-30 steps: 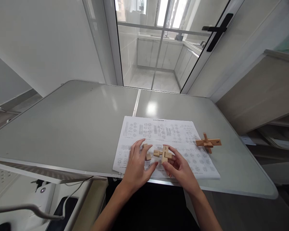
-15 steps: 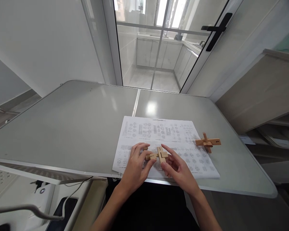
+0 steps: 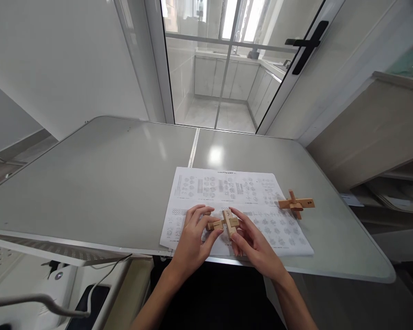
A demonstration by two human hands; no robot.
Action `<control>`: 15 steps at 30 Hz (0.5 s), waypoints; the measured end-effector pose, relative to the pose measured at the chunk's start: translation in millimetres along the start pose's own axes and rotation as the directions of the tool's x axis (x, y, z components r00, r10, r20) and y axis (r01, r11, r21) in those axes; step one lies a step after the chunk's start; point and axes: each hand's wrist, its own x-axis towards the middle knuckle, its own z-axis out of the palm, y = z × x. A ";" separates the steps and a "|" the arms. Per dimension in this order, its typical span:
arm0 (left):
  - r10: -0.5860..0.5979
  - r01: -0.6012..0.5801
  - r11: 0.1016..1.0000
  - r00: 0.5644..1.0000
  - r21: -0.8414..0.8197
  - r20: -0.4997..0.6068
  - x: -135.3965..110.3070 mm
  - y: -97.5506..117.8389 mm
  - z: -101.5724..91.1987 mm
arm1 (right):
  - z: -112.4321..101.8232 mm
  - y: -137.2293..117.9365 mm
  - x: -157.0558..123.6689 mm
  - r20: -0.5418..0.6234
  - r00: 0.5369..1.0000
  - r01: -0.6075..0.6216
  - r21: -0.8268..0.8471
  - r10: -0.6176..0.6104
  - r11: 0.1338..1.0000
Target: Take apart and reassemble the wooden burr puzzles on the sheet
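Observation:
Between my hands are light wooden puzzle pieces, held just above a printed sheet point(image 3: 206, 183). My left hand point(image 3: 195, 233) is closed around a notched wooden puzzle piece point(image 3: 217, 225), thumb below and fingers above. My right hand point(image 3: 256, 240) grips an upright wooden puzzle piece point(image 3: 229, 222) with a dark mark on its upper end, crossed by a short block point(image 3: 234, 222). The two hands' pieces meet or nearly meet; whether they interlock I cannot tell. My fingers hide parts of them.
An assembled darker wooden cross puzzle point(image 3: 296, 204) marked "2" lies at the sheet's right edge on the grey table point(image 3: 89, 183). Lower left, a cable point(image 3: 99, 284) crosses a white surface beside a dark phone-like object point(image 3: 89, 305). A glass door point(image 3: 227, 68) stands behind the table.
The left piece and the right-hand pieces have tilted slightly. Both hands keep nearly the same place and grip; the whole view has shifted a little.

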 end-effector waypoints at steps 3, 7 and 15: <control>0.001 -0.001 1.000 1.000 -0.004 0.004 0.6 -1.2 0.0 | 0.0 -0.2 0.8 0.030 1.000 -0.001 0.010 0.000 1.000; 0.008 -0.008 1.000 1.000 0.012 -0.001 1.0 -1.9 -0.8 | -1.1 0.6 1.2 0.059 0.998 0.010 0.027 -0.012 1.000; 0.042 -0.043 0.997 0.999 0.056 0.024 -0.9 -3.1 -0.4 | -4.4 6.0 1.7 0.131 0.991 0.009 0.097 -0.021 0.995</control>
